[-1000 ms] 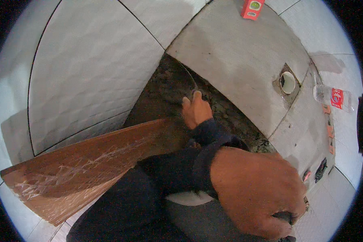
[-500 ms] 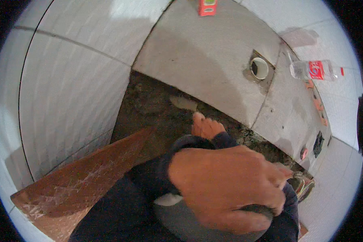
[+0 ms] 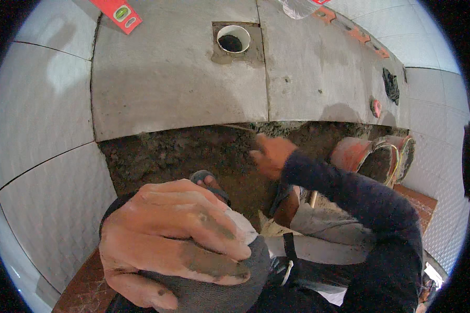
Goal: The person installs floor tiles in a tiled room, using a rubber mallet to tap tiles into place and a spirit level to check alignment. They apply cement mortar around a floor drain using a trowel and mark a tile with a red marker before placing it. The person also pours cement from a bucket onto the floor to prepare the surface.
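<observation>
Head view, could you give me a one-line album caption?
Left hand on a grey-covered knee, right hand over a dark, rough strip of ground beside grey floor tiles.

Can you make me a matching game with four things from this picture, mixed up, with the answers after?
1. Level
2. Pipe
3. Left hand
4. Right hand

A. Over dark dirt
B. White, round
C. Over grey cloth
D. Red, cut off by the picture's top edge

Pairs: 1-D, 2-B, 3-C, 4-A.
</observation>
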`<state>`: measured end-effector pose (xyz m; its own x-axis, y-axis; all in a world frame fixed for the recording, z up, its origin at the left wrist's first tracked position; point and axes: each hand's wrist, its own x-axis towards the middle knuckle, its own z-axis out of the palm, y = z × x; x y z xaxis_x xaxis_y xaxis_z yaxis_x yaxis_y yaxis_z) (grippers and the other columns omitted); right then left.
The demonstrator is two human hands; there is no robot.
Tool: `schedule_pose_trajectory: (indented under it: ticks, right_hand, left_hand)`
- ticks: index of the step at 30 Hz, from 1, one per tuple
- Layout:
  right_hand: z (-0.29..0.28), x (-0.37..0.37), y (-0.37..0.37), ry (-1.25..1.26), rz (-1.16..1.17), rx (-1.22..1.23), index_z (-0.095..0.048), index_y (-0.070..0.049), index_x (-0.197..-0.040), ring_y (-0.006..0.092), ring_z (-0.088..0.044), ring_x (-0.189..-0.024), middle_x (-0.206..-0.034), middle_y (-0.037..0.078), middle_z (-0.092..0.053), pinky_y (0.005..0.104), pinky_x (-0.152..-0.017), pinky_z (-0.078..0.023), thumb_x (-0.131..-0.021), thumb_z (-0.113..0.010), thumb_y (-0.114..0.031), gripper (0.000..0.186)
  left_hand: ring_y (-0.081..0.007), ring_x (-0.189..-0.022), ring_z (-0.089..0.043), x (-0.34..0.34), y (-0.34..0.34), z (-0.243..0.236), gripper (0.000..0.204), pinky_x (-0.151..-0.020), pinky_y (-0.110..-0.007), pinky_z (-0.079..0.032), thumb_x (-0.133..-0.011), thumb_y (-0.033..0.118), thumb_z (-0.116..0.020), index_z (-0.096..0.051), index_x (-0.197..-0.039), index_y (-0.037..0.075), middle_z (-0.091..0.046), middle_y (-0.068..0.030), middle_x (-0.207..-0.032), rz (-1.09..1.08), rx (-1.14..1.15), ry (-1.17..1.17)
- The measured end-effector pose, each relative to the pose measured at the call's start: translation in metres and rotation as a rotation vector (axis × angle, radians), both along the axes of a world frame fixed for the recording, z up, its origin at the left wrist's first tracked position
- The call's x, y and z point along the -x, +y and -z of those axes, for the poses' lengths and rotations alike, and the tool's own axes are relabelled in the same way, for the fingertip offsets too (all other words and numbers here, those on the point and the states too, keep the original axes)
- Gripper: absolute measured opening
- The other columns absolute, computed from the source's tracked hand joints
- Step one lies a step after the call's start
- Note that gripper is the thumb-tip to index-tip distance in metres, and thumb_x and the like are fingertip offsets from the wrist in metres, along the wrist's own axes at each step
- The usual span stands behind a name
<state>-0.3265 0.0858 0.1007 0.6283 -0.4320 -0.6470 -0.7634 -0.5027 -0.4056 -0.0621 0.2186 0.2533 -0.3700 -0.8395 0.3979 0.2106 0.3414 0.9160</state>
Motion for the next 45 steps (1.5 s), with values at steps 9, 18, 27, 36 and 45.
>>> schedule_pose_trajectory:
  ticks: [9,18,27,36,45]
  right_hand:
    - [-0.036,0.040,0.002,0.004,-0.082,0.088,-0.049,0.000,-0.102,0.0480,-0.061,-0.063,-0.065,0.026,-0.060,0.0566,-0.058,-0.048,-0.091,-0.057,-0.027,0.030]
    - [-0.031,0.113,-0.064,0.097,-0.069,0.148,-0.050,0.002,-0.105,0.0453,-0.062,-0.066,-0.067,0.024,-0.061,0.0550,-0.059,-0.048,-0.089,-0.059,-0.029,0.036]
    - [-0.029,0.095,-0.020,0.095,-0.144,0.177,-0.046,-0.001,-0.111,0.0452,-0.062,-0.065,-0.069,0.024,-0.061,0.0553,-0.059,-0.049,-0.089,-0.058,-0.029,0.037]
    - [-0.089,0.101,-0.037,0.155,-0.264,0.342,-0.049,0.000,-0.100,0.0434,-0.067,-0.070,-0.073,0.023,-0.065,0.0522,-0.060,-0.054,-0.090,-0.047,-0.018,0.021]
    - [-0.088,0.110,-0.067,0.491,-0.406,0.271,-0.049,-0.001,-0.101,0.0397,-0.065,-0.066,-0.071,0.019,-0.063,0.0497,-0.056,-0.050,-0.086,-0.056,-0.019,0.024]
  left_hand:
    - [-0.0260,-0.089,-0.069,0.002,-0.009,-0.009,0.055,-0.081,-0.042,-0.047,-0.095,0.056,-0.044,-0.078,-0.088,0.013,-0.073,-0.0080,-0.099,0.049,-0.021,-0.049]
    - [-0.0257,-0.091,-0.068,0.014,-0.016,-0.008,0.051,-0.081,-0.042,-0.047,-0.095,0.053,-0.047,-0.078,-0.087,0.013,-0.073,-0.0085,-0.096,0.027,-0.010,-0.031]
    - [-0.0274,-0.091,-0.069,0.017,-0.023,-0.008,0.055,-0.081,-0.045,-0.047,-0.093,0.058,-0.048,-0.077,-0.088,0.012,-0.074,-0.0101,-0.097,0.100,-0.020,-0.047]
    - [-0.0286,-0.088,-0.068,0.024,-0.028,-0.002,0.055,-0.082,-0.046,-0.048,-0.092,0.058,-0.046,-0.077,-0.089,0.012,-0.073,-0.0109,-0.095,0.088,-0.038,0.015]
    - [-0.0289,-0.087,-0.068,0.016,-0.036,0.005,0.056,-0.082,-0.045,-0.047,-0.091,0.056,-0.046,-0.077,-0.088,0.009,-0.072,-0.0143,-0.098,0.139,0.047,0.029]
